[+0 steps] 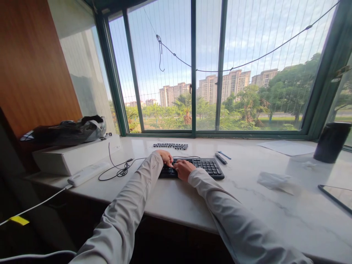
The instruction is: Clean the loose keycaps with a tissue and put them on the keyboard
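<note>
Hands [184, 169] on kbd [212, 168]; prob. loose keycaps [171, 146] behind.

The head view looked forward and down over the near edge of the worktop [181, 209], facing the window [206, 132].

Both arms reaching forward, sleeves down to the wrists; left hand [165, 157] bent downward at the wrist, right hand [183, 169] angled inward, fingers of the two nearly meeting (exact fingertip contact too small to tell).
</note>
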Demonstrator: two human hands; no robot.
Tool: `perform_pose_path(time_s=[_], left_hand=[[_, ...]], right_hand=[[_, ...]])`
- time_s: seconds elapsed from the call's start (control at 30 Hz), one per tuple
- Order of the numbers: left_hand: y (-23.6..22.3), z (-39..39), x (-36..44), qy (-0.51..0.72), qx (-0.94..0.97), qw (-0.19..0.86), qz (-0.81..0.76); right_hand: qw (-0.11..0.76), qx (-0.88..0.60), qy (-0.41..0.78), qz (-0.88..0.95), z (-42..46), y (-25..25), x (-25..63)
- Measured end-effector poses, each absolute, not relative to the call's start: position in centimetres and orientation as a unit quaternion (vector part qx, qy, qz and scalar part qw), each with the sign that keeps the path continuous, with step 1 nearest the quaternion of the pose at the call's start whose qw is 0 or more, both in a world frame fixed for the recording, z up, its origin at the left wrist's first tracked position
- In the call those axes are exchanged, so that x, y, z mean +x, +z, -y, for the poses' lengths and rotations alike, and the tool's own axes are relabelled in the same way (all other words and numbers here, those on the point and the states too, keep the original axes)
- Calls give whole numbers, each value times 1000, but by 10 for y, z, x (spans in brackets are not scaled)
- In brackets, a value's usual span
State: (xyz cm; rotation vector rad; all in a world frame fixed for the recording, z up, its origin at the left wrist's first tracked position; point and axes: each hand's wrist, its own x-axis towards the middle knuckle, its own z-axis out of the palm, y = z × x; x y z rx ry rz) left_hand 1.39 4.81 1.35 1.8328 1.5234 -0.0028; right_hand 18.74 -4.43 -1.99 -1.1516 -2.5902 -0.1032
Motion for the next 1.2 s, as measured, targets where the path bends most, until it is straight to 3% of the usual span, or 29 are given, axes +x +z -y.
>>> perform_pose_path(time_s=[1.2], left_hand=[[16, -42, 0, 42, 745, 320, -584]], right_hand=[[181, -448, -24, 875, 38, -24, 192]])
